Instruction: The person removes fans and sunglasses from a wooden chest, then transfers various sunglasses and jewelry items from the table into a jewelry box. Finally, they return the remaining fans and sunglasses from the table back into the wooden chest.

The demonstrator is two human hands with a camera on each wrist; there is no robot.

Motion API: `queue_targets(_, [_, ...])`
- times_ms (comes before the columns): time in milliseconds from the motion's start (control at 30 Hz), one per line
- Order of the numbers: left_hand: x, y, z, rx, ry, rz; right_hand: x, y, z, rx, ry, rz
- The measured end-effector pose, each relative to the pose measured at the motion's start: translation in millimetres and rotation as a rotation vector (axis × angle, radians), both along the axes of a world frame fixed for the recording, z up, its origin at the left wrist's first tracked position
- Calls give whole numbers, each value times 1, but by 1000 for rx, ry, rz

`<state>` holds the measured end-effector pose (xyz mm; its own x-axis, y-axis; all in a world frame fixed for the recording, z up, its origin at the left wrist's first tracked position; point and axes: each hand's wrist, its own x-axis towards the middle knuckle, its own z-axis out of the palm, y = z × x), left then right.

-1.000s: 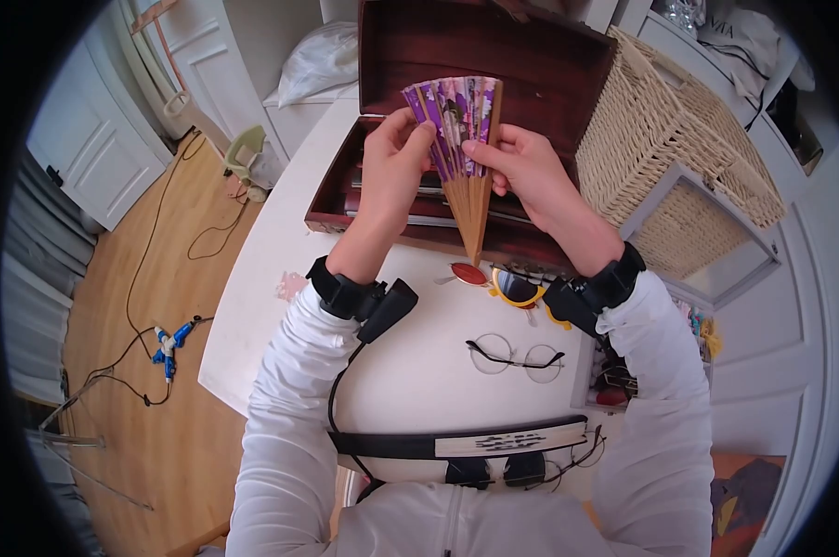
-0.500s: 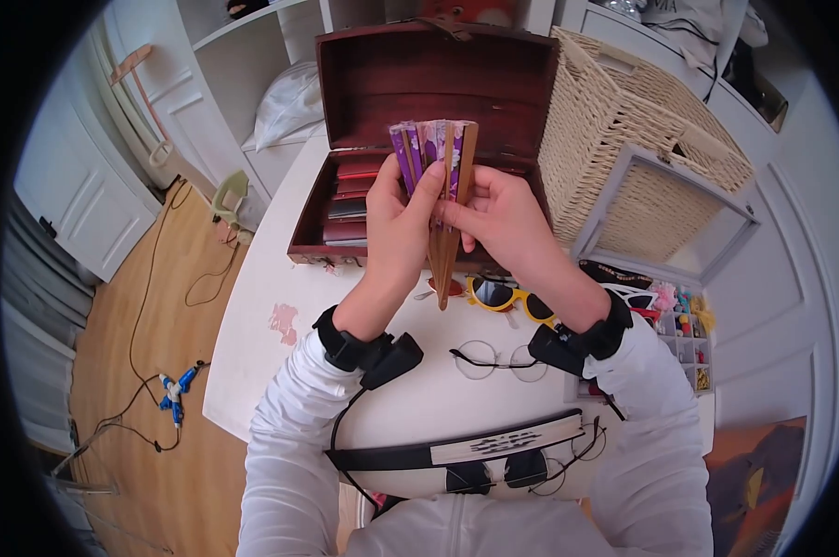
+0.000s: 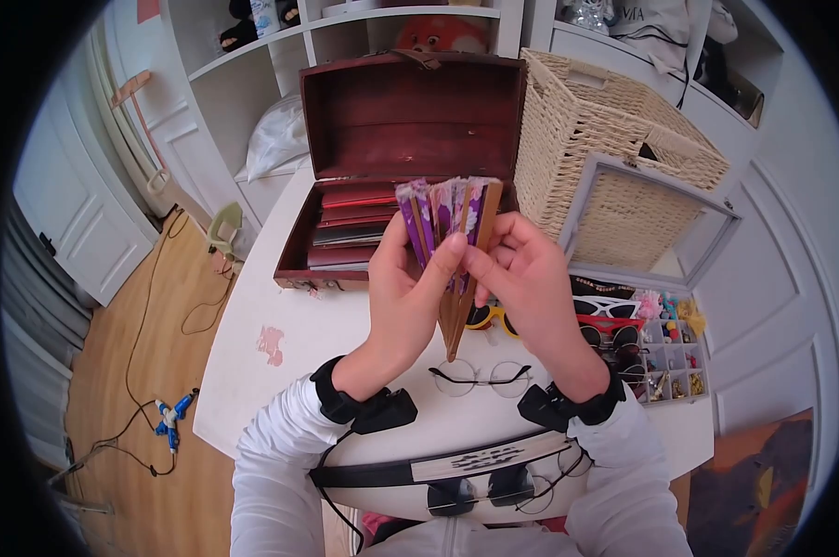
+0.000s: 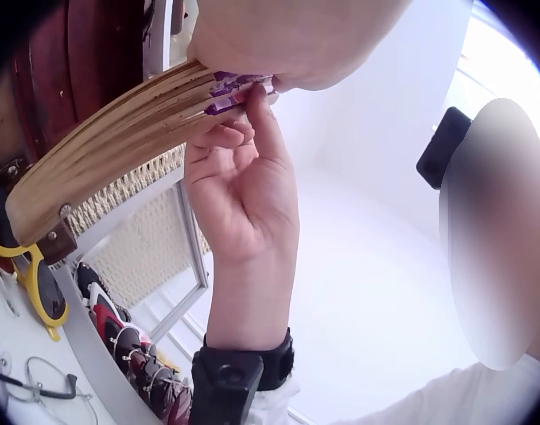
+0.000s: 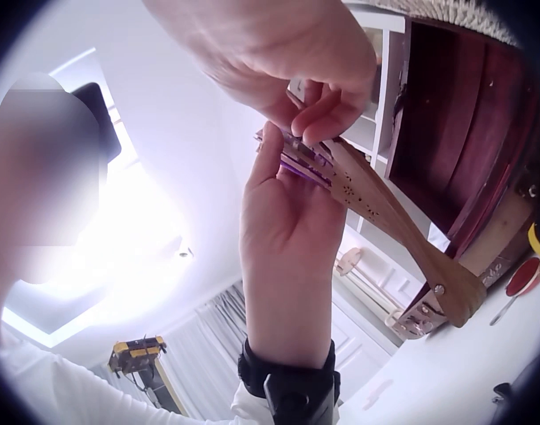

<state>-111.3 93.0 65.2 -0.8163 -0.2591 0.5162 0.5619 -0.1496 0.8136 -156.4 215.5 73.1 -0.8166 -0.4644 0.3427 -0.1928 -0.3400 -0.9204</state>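
Observation:
A purple floral folding fan (image 3: 449, 206) with wooden ribs is held upright in both hands, its pleats partly gathered and its narrow end pointing down. My left hand (image 3: 405, 292) grips its left side, thumb across the front. On the right edge, my right hand (image 3: 535, 292) pinches it between thumb and fingers. The wooden ribs (image 4: 101, 155) run down to a riveted end in the left wrist view. Behind the fan stands a dark red chest (image 3: 410, 121), lid raised, with red and dark flat items (image 3: 354, 218) inside. Clear round glasses (image 3: 480, 379) lie below the fan's tip.
Yellow sunglasses (image 3: 494, 318) lie partly hidden behind my right hand. At right are a compartment box (image 3: 675, 357) of trinkets and eyewear, its framed lid (image 3: 568, 223) raised, and a wicker basket (image 3: 614, 139). A long black-and-white object (image 3: 419, 469) and dark sunglasses (image 3: 452, 497) lie near my body.
The fan's spread pleats have been gathered closer together. Both hands have brought it back from over the chest toward my body, and its tip now overlaps the clear glasses.

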Motion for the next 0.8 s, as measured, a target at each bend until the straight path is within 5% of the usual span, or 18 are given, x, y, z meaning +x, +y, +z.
queue_targets(800, [-6, -4, -2, 29, 26, -6, -8, -2, -10, -90, -45, 189])
